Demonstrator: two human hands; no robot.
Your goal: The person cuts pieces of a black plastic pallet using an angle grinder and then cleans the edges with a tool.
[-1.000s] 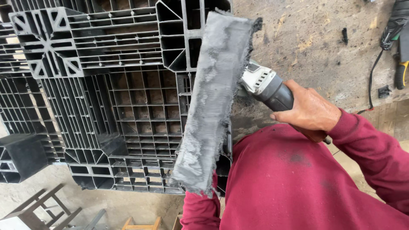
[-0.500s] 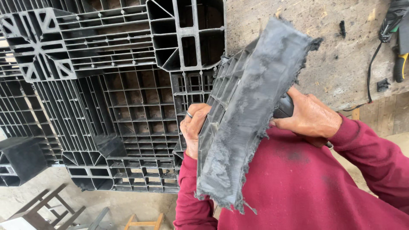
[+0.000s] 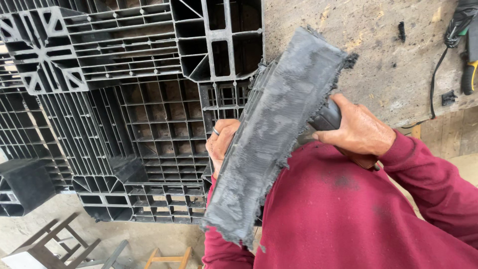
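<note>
Cut grey plastic pallet piece (image 3: 276,134): rough-edged, held tilted before the chest, above stacked black pallets (image 3: 124,109). Left hand (image 3: 221,144): fingers grasping its edge. Right hand (image 3: 358,129): fingers clenched on power tool (image 3: 326,117).

Your left hand (image 3: 221,144) grips a matt grey plastic slab (image 3: 276,134) with a rough, frayed cut face, before ribbed black plastic pallets (image 3: 134,114) and a scuffed wooden board (image 3: 378,50).
</note>
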